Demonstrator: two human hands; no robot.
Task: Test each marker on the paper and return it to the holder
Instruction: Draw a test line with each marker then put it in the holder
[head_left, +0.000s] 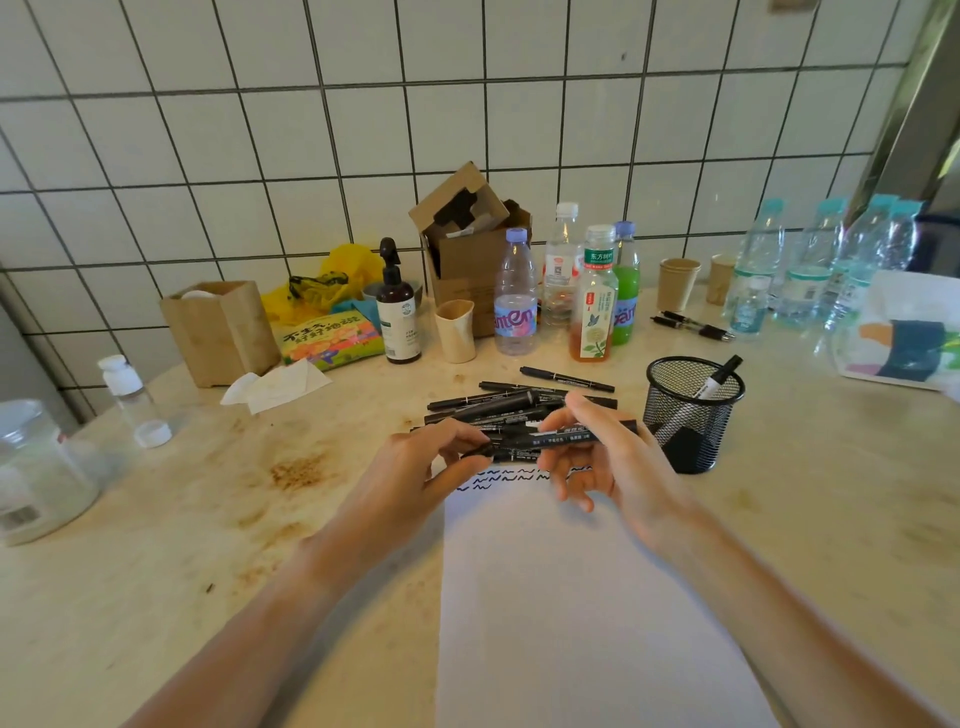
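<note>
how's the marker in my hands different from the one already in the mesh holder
The marker in your hands lies roughly level above the paper, gripped by the left hand and right hand; the marker in the mesh holder stands tilted, untouched. Yours has a dark barrel, that one a whitish barrel. Both have black ends.

Illumination is bright, soft and even, with a slightly warm cast. Shadows on the tabletop (810, 519) are faint. The paper (571, 597) reads near-overexposed. Wide-angle distortion curves the wall tiles (208, 130) toward the frame edges. The hands (415, 467) show mild motion blur.
</note>
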